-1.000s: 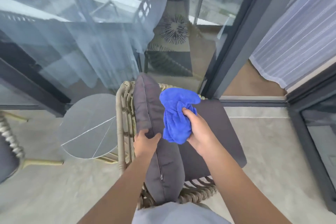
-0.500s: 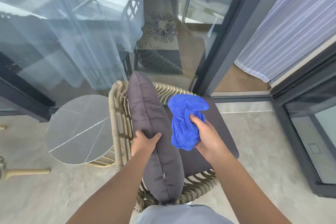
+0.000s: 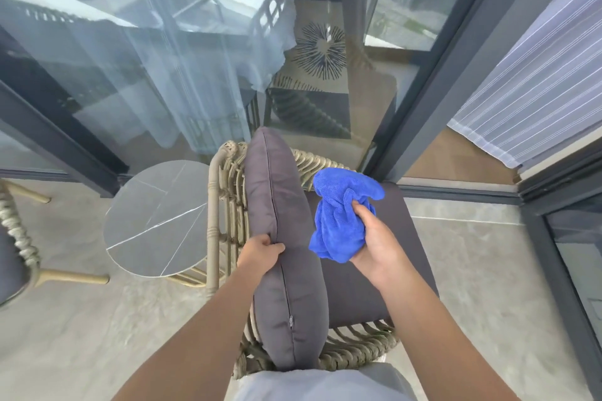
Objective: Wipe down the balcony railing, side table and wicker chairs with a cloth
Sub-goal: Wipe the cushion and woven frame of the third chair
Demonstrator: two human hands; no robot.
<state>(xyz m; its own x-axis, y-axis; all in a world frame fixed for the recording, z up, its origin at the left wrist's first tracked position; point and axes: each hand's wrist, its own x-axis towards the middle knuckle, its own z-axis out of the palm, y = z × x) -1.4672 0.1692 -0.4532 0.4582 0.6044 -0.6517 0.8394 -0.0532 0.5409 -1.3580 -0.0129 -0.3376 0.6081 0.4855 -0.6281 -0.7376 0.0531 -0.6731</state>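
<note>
A beige wicker chair (image 3: 216,205) stands below me with a dark grey seat cushion (image 3: 410,257). A grey back cushion (image 3: 280,205) stands upright on its edge along the chair's left side. My left hand (image 3: 260,254) grips that cushion at its seam. My right hand (image 3: 374,238) holds a bunched blue cloth (image 3: 335,221) above the seat cushion, just right of the upright cushion. A round grey side table (image 3: 156,221) stands left of the chair.
A glass sliding door with a dark frame (image 3: 433,75) rises behind the chair, and a striped white curtain (image 3: 527,81) hangs at the right. Part of a second wicker chair (image 3: 16,231) shows at the left edge. The floor (image 3: 472,270) is pale concrete.
The view has shifted a little, so the chair and table sit slightly further right in the frame. Both hands keep their holds, and the cloth stays beside the upright cushion.
</note>
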